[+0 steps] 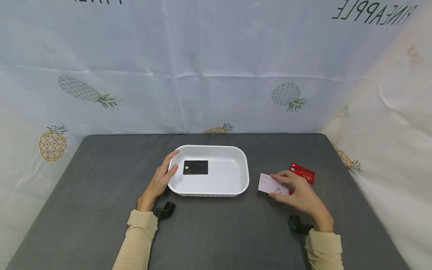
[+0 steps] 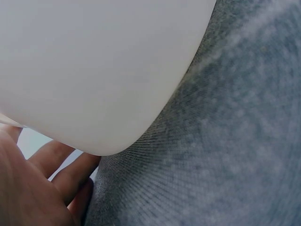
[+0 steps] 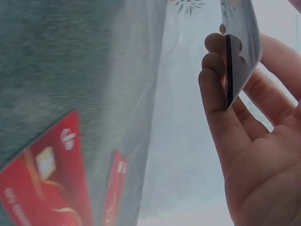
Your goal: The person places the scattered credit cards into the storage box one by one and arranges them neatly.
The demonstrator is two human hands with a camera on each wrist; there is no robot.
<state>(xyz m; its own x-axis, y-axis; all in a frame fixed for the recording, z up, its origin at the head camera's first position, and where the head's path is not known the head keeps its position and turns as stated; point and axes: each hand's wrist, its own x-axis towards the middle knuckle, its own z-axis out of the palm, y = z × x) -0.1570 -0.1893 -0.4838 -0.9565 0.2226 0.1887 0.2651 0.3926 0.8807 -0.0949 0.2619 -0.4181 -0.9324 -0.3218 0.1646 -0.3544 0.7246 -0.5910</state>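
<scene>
A white tray (image 1: 233, 176) stands on the dark grey table, and a black VIP card (image 1: 195, 167) lies flat inside it towards the left. My left hand (image 1: 161, 180) holds the tray's left end, thumb at the rim and fingers (image 2: 75, 174) along the outside wall. To the right of the tray, my right hand (image 1: 300, 191) pinches a pale pink card (image 1: 274, 184) between thumb and fingers. The right wrist view shows that card (image 3: 242, 52) edge-on, clear of the table. A red VIP card (image 1: 302, 173) lies just beyond the right hand.
A second red card (image 3: 114, 188) lies near the first red card (image 3: 51, 174); the right hand mostly covers it in the head view. A pineapple-print cloth (image 1: 216, 101) hangs behind the table (image 1: 219, 232). Dark wrist straps (image 1: 164, 210) sit on both wrists.
</scene>
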